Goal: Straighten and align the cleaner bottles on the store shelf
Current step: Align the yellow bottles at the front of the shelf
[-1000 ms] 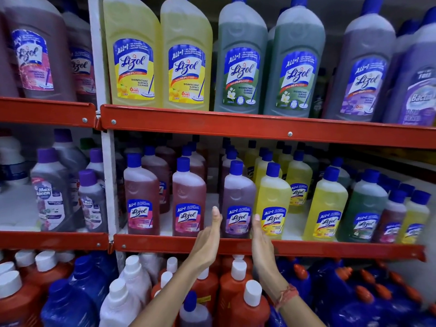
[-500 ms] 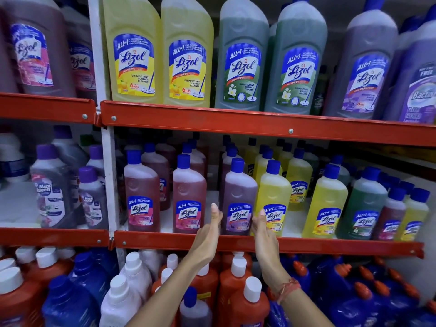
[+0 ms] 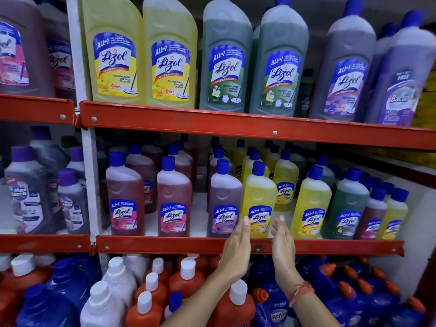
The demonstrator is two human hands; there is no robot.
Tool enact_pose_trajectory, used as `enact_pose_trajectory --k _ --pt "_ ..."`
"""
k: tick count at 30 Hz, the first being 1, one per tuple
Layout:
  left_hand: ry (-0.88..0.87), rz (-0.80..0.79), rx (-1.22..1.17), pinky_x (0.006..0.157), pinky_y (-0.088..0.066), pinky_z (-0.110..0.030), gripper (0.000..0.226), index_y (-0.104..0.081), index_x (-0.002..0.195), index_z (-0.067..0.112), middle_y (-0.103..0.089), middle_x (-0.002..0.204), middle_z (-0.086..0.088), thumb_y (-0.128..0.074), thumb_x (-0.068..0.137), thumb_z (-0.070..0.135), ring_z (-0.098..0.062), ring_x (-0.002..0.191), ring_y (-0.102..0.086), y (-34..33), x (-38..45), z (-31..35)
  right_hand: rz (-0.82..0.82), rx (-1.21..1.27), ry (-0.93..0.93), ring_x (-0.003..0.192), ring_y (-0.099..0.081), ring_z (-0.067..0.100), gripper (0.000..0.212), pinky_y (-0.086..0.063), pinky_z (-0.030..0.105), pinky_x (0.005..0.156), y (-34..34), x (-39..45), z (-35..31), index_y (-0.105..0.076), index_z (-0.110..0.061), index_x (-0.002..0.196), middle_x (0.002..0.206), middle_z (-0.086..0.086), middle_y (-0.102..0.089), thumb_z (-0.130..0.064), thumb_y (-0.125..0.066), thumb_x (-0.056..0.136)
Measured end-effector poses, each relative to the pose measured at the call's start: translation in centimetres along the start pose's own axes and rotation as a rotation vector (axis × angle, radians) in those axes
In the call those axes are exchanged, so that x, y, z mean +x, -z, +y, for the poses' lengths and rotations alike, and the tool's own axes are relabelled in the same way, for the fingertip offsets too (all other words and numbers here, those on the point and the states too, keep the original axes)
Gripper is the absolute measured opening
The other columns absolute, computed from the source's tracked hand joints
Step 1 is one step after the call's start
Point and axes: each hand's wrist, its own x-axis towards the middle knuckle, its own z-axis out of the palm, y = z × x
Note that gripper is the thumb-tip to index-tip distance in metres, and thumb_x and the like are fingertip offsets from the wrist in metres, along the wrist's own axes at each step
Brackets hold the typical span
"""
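Head view: at about 6 o'clock, two hands reach up to the middle shelf [image 3: 165, 246]. The left hand [image 3: 237, 251] is flat and open, its fingertips touching the left side of a yellow Lizol bottle [image 3: 258, 201]. The right hand [image 3: 282, 246] is open too, at the bottle's right side, holding nothing. A purple Lizol bottle [image 3: 224, 199] stands just at 9 o'clock of the yellow one, touching it.

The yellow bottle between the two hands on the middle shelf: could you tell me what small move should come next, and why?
Probably close both open hands, left hand and right hand, onto the yellow bottle and nudge it rightward. It crowds the purple bottle, unlike its neighbours.
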Motion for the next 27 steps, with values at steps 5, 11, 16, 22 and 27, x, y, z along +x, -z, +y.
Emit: enact_pose_trajectory --k 5,11,16,22,27 --pt "0.086 0.119 -0.053 0.101 -0.037 -0.026 0.081 -0.06 0.128 0.028 -0.065 0.124 0.003 -0.011 0.084 0.075 -0.017 0.121 -0.055 -1.1 0.5 0.6 -0.049 0.016 -0.03 0.11 -0.057 0.018 0.051 -0.041 0.037 0.1 0.1 0.4 -0.1 -0.065 -0.028 0.114 0.113 -0.002 -0.065 -0.059 -0.03 0.095" --pt "0.173 0.117 -0.15 0.106 -0.044 -0.041 0.115 -0.068 0.115 0.035 -0.071 0.12 0.002 -0.003 0.05 0.104 -0.017 0.115 -0.062 -1.1 1.7 -0.1 -0.047 -0.019 -0.064 0.099 -0.061 0.019 0.049 -0.044 0.038 0.095 0.7 0.9 -0.7 -0.065 -0.036 0.079 0.087 -0.012 -0.067 -0.066 -0.029 0.092" --pt "0.205 0.119 -0.173 0.116 -0.033 -0.05 0.126 -0.063 0.127 0.024 -0.061 0.138 -0.008 -0.004 0.05 0.104 -0.025 0.129 -0.053 -1.6 2.6 -0.5 -0.037 -0.025 -0.053 0.112 -0.06 0.023 0.066 -0.04 0.039 0.102 2.4 2.1 -0.7 -0.071 -0.026 0.103 0.097 -0.006 -0.069 -0.071 -0.025 0.088" --pt "0.225 0.134 -0.195 0.115 -0.034 -0.054 0.122 -0.064 0.125 0.026 -0.061 0.137 -0.008 -0.006 0.053 0.104 -0.027 0.129 -0.054 -2.1 3.7 -1.7 -0.097 -0.012 -0.047 0.123 -0.057 0.023 0.084 -0.037 0.04 0.111 3.3 2.8 -0.7 -0.061 -0.013 0.128 0.13 0.009 -0.065 -0.075 -0.024 0.085" --pt "0.203 0.102 -0.188 0.116 -0.034 -0.051 0.119 -0.065 0.124 0.025 -0.063 0.136 -0.005 -0.007 0.054 0.103 -0.025 0.13 -0.053 -1.6 2.8 -0.6 -0.129 -0.01 -0.056 0.124 -0.057 0.023 0.08 -0.036 0.042 0.114 3.7 3.0 -0.9 -0.058 -0.008 0.131 0.129 0.009 -0.064 -0.068 -0.024 0.09"
